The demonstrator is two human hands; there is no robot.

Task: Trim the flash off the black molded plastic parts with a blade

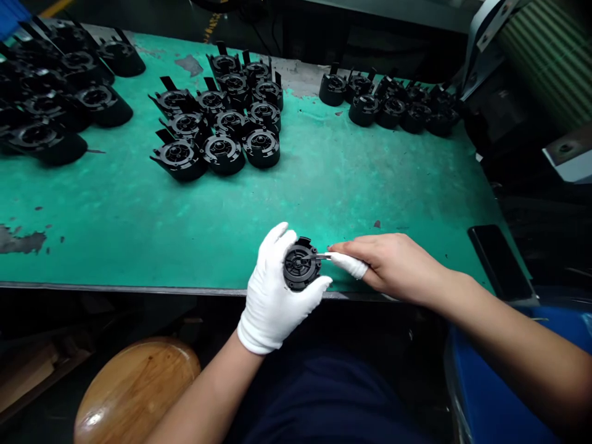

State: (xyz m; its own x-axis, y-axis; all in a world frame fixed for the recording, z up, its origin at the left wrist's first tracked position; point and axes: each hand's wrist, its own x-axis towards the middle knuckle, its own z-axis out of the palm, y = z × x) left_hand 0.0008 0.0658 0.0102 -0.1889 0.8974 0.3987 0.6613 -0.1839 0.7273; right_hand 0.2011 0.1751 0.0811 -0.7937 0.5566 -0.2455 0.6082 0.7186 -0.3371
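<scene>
My left hand [272, 290], in a white glove, is wrapped round a round black plastic part [300, 266] held at the near edge of the green table [139, 216]. My right hand [393, 265] is bare except for a white wrap on one finger. It pinches a small metal tool [324, 256] whose tip touches the face of the black part.
Groups of several similar black parts stand at the back: far left [50, 92], middle [222, 123] and right [393, 102]. A dark phone [499, 262] lies at the table's right edge. A round wooden stool [134, 388] stands below left, a blue bin [490, 394] below right.
</scene>
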